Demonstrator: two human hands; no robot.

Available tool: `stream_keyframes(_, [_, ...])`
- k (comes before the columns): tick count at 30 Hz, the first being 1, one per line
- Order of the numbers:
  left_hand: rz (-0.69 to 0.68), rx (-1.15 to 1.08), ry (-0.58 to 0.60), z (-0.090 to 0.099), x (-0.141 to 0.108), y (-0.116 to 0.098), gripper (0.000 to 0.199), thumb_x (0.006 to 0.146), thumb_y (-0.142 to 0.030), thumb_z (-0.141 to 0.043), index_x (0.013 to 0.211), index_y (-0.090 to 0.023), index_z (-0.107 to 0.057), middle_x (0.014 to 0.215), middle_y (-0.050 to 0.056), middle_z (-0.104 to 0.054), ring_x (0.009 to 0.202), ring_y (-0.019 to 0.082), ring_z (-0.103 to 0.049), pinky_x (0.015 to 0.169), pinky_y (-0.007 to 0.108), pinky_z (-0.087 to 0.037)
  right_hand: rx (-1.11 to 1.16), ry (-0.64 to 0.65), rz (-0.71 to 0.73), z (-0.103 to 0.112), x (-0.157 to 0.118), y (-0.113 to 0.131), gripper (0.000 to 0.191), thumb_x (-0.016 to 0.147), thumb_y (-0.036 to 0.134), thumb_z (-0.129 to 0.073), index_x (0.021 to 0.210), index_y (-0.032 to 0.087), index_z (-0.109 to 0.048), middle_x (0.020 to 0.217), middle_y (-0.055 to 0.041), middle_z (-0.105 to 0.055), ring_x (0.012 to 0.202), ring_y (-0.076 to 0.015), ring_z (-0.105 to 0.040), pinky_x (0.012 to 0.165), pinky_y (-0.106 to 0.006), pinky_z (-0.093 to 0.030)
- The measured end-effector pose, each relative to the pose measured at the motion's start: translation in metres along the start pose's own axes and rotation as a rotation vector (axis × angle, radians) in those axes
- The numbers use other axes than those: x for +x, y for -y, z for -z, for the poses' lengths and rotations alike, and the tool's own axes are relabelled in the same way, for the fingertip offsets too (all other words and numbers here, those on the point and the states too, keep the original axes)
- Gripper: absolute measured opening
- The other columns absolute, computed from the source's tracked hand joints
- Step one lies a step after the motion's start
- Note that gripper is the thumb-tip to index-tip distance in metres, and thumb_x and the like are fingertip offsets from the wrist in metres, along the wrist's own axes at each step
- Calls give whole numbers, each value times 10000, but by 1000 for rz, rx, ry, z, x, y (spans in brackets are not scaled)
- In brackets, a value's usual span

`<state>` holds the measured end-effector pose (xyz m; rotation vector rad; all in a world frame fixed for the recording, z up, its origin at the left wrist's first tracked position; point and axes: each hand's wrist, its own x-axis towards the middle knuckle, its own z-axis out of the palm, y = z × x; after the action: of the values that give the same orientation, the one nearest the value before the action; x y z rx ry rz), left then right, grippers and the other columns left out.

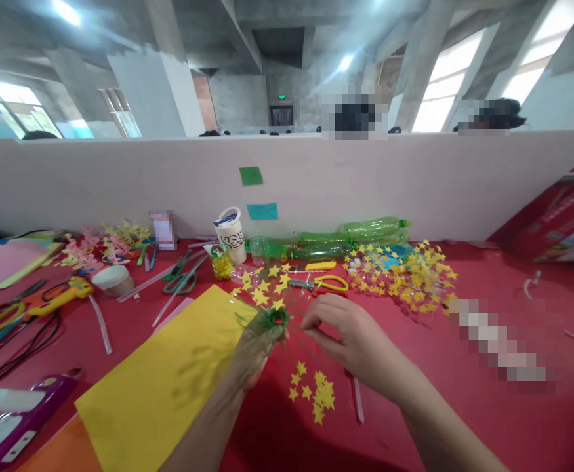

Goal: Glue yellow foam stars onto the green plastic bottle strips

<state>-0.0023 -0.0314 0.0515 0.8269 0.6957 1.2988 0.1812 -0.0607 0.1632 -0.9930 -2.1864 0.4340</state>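
Observation:
Held up over the red table is a green plastic bottle top (pixel 277 318), cut into thin strips that fan outward. Yellow paper stars (pixel 262 296) sit at the ends of several strips on its far side. My left hand (pixel 254 344) is closed around the bottle top from the left. To its right, my right hand (pixel 348 328) pinches with thumb and forefinger at the end of a thin strip, which is hard to make out. Below the hands, loose yellow stars (pixel 323 393) lie on the table beside a clear glue stick (pixel 358 400).
Yellow paper (pixel 168 387) lies at left, with a yellow glue gun (pixel 67 298) beyond it. Green scissors (pixel 181 280), a paper cup (pixel 231 236), yellow-handled scissors (pixel 330 283) and green bottles (pixel 372 229) line the back. A star-covered bunch (pixel 405 278) lies at right.

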Motion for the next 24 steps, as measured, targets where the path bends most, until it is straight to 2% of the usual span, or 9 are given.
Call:
stream_keyframes(6, [14,1,17,0,1,2,229,613,-196,-739,830,-173,-670,734,11,-648,616,108,-555,609,234,-422,20,-42,26,-3,-1,0,114,838,138,-495,796,191,-587,777,-12,-604,753,-126,-543,674,-244,-416])
stream_keyframes(10, [26,31,37,-2,1,2,205,629,-192,-730,825,-173,-674,747,14,-648,625,105,-543,608,225,-412,64,-73,38,-9,-2,0,119,841,137,-485,829,199,-585,837,-11,-626,806,-126,-561,730,-252,-416])
stream_keyframes(14, [17,16,37,0,1,4,188,622,-190,-737,799,-171,-678,680,4,-639,613,110,-548,610,226,-417,108,-44,-15,-12,-2,2,118,838,133,-481,841,207,-572,828,9,-631,776,-105,-569,699,-222,-415])
stream_keyframes(18, [30,-29,16,0,0,5,165,606,-177,-745,755,-177,-675,686,-1,-651,611,114,-565,630,239,-433,145,-82,-68,-14,-2,5,173,836,129,-472,976,210,-534,793,13,-625,715,-99,-568,652,-209,-418])
stream_keyframes(24, [21,-31,17,0,0,3,192,610,-172,-742,789,-165,-675,718,12,-655,630,115,-576,633,236,-448,106,-124,19,-18,-4,1,165,854,151,-484,981,221,-564,883,5,-645,790,-93,-582,712,-194,-420])
